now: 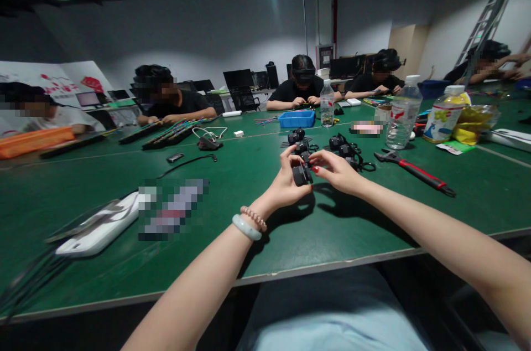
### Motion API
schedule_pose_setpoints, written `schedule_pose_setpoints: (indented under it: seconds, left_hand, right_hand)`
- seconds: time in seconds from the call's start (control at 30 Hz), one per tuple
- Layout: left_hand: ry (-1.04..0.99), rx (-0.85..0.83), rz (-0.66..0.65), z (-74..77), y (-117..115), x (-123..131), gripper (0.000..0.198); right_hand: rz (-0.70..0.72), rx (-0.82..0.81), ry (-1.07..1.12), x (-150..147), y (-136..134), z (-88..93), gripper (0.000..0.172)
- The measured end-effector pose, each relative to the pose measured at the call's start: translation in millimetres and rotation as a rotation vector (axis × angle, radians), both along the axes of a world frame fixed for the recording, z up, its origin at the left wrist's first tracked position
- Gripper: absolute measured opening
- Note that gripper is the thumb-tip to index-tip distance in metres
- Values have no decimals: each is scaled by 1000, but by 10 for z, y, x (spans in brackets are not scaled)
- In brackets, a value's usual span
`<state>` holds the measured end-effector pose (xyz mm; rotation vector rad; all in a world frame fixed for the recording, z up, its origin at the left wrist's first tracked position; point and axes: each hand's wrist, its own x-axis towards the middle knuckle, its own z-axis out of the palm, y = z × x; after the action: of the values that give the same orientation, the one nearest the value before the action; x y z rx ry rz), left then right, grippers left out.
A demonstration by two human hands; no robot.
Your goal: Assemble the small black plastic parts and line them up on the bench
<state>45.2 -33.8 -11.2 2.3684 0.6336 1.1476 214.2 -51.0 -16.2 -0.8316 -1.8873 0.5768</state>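
Above the green counter (249, 218), the left hand (286, 176) and right hand (338, 171) each had a narrow grip closed on one small black part (301, 175); a cluster of like parts (346, 149) lay just beyond, untouched.

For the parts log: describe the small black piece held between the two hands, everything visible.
The black piece is small, blocky and matt, plastic by its look; finer detail is too small to tell. It is held above the green table. The left hand grips its left side and underside; the right hand pinches its upper right with fingertips. Similar black pieces lie on the table just behind it.
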Motion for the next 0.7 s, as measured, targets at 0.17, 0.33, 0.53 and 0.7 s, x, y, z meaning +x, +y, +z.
schedule_pose_setpoints:
  seconds: [0.17,0.33,0.53,0.7]
  left_hand:
    - [-4,-35,-9,8,-5,-9,85]
    - [13,-46,-8,12,-12,-8,86]
    - [37,-58,1,13,-23,-10,85]
    - [49,-100,22,7,-35,-10,85]
  right_hand:
    - [124,264,-123,-7,-73,48,44]
    - [126,256,-114,-16,-71,33,46]
    - [145,182,-57,-21,-46,-5,43]
    - [151,88,-17,-13,-14,-55,41]
